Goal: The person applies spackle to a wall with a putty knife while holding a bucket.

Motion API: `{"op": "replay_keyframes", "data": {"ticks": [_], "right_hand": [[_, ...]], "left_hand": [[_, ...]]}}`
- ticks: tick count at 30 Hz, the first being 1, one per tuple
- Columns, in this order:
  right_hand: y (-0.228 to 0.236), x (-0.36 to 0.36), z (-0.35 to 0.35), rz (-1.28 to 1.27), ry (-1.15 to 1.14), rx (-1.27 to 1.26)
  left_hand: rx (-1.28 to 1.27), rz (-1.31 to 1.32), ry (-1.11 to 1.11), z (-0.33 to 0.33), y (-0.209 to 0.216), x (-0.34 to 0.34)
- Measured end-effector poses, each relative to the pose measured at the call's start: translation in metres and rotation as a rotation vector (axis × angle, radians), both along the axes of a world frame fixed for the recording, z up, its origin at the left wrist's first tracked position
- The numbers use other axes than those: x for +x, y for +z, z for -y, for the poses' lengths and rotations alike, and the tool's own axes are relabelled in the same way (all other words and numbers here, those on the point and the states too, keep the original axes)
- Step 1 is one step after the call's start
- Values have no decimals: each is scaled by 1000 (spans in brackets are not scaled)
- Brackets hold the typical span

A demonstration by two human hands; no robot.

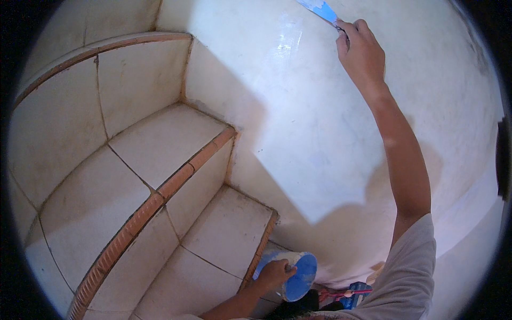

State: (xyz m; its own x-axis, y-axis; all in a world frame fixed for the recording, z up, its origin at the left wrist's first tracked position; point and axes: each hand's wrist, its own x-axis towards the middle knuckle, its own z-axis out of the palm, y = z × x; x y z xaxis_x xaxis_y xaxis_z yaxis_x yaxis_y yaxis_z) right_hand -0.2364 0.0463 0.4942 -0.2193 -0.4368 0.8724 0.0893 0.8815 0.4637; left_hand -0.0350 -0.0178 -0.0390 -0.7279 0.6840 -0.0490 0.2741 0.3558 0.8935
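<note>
High against the pale wall (314, 122), my right hand (364, 48) is closed around the handle of a putty knife (321, 9). White paste covers part of its blue blade, which lies at or very near the wall and runs out of the upper edge. A shiny, wet-looking smear (288, 45) marks the wall left of that hand. Low down, my left hand (274, 274) grips the near side of a small blue bucket (305, 277), tilted with its mouth to the right. White residue coats the bucket's rim and wall. The grip on it is partly hidden.
Tiled stairs (176, 138) with brown ridged edging (160, 194) climb on the left and meet the wall. Below my right arm lie a blue box-like thing (356, 295) and a pink-red rod (341, 293). A dark object (502, 160) stands at the far right.
</note>
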Motion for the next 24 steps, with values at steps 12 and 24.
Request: {"op": "replay_keyframes", "data": {"ticks": [12, 24], "right_hand": [[4, -15, 15, -62, -65, 66], [0, -32, 30, -23, -19, 110]], "left_hand": [[56, -88, 10, -5, 2, -1], [41, -62, -5, -7, 8, -2]]}}
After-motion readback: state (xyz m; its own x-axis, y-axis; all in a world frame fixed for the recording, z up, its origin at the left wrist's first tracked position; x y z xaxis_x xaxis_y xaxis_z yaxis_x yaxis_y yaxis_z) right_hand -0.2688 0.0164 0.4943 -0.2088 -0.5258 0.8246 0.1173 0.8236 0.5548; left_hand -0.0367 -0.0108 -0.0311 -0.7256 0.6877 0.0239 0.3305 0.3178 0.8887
